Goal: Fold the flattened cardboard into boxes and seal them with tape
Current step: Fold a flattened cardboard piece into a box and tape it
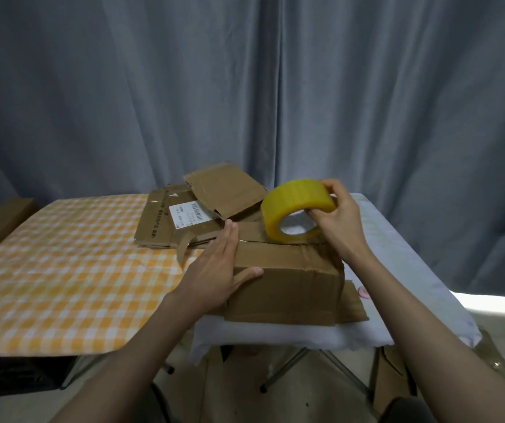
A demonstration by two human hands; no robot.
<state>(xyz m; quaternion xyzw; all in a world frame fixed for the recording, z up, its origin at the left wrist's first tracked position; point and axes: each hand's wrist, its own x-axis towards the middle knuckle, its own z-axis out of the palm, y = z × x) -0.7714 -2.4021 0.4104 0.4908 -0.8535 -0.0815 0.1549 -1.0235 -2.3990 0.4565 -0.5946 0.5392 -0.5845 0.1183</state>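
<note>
Sealing goes best if the folded brown cardboard box (285, 276), on the white-covered table (367, 334), is braced by the flat, straight-fingered left hand (217, 270) while the yellow tape roll (298, 209), grasped by the right hand (336, 221), is drawn along the seam.

This looks like a room in a home set up for packing. Heavy grey-blue pleated curtains (245, 87) hang floor-length across the whole background from 9 to 3 o'clock. At 8 o'clock an orange-and-white checked tablecloth (62, 270) covers a table, and at 4 o'clock a white cloth (398, 270) is draped over a metal-legged folding table (291, 369) standing on a pale floor (230, 386).
</note>
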